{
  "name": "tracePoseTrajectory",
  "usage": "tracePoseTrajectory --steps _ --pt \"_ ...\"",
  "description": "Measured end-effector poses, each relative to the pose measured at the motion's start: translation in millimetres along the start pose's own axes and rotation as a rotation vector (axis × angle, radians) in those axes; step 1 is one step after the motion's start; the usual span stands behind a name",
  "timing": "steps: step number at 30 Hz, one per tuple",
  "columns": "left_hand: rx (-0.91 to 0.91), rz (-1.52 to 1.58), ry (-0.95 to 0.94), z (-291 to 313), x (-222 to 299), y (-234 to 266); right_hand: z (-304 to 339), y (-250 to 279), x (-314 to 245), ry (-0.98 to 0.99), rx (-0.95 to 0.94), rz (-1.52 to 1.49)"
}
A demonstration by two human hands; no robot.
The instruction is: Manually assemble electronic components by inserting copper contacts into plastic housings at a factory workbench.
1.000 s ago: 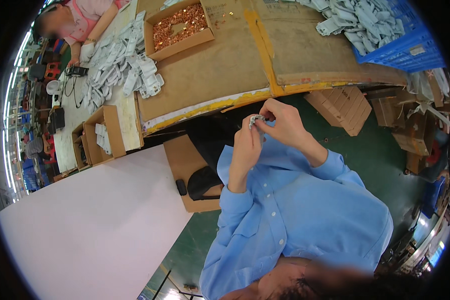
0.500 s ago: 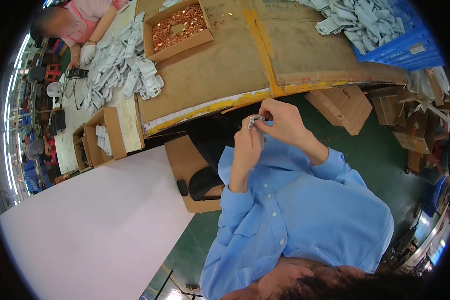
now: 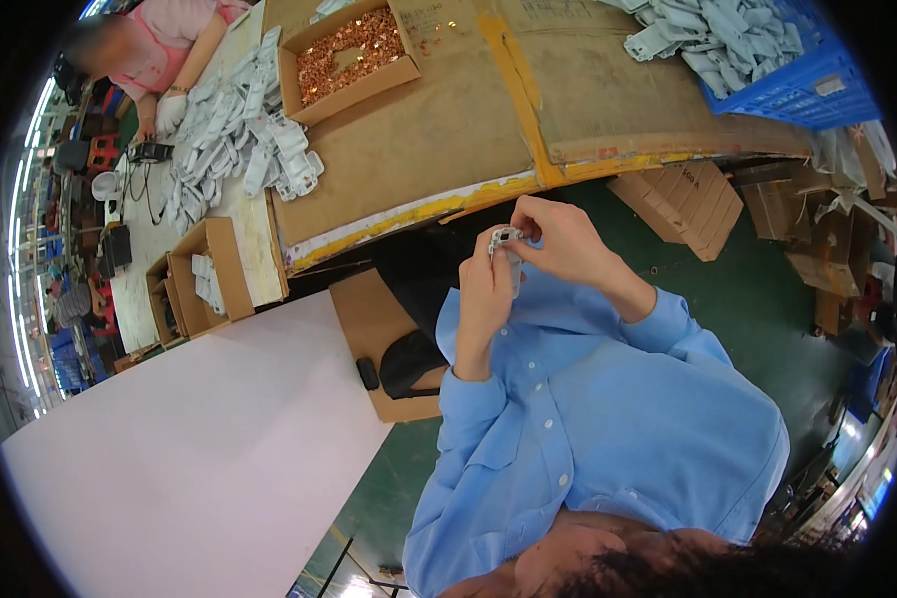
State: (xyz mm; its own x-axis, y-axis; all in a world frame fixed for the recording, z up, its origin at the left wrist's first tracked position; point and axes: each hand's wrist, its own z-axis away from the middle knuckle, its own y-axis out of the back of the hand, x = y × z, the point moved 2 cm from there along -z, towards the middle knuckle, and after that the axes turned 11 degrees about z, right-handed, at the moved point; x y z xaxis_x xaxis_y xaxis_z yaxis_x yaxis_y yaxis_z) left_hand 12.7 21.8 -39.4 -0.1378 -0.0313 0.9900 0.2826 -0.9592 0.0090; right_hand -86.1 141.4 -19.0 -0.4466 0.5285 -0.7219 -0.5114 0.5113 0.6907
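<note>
The person in the blue shirt (image 3: 658, 399) holds both hands up together, just off the near edge of the table (image 3: 409, 159). The left hand (image 3: 483, 294) is closed around a small pale grey plastic part (image 3: 506, 236), whose end pokes out above the fingers. The right hand (image 3: 565, 242) is pinched narrow, thumb and fingertips closed on that end; I can't tell whether they also grip some smaller piece. Beyond, to the left, I see a heap of similar grey parts (image 3: 234, 140) and a cardboard tray (image 3: 364, 95) of copper-coloured bits (image 3: 321, 65); to the right, a blue crate (image 3: 807, 98) piled with more
</note>
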Motion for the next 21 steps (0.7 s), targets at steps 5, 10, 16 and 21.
tracePoseTrajectory --steps 5,10,16,21 --pt "0.009 0.004 -0.008 1.5 -4.2 -2.9 1.4 1.3 1.8 -0.003 -0.007 -0.01" --pt "-0.028 0.023 -0.029 2.5 -2.9 -2.9 1.9 3.2 1.5 0.0 -0.015 0.001" --pt "-0.034 0.017 -0.038 2.3 -0.9 -3.8 -0.4 3.7 2.1 0.009 -0.045 0.042" --pt "-0.042 -0.008 -0.059 1.1 0.8 -3.6 -1.5 4.6 -0.6 0.007 -0.037 0.084"
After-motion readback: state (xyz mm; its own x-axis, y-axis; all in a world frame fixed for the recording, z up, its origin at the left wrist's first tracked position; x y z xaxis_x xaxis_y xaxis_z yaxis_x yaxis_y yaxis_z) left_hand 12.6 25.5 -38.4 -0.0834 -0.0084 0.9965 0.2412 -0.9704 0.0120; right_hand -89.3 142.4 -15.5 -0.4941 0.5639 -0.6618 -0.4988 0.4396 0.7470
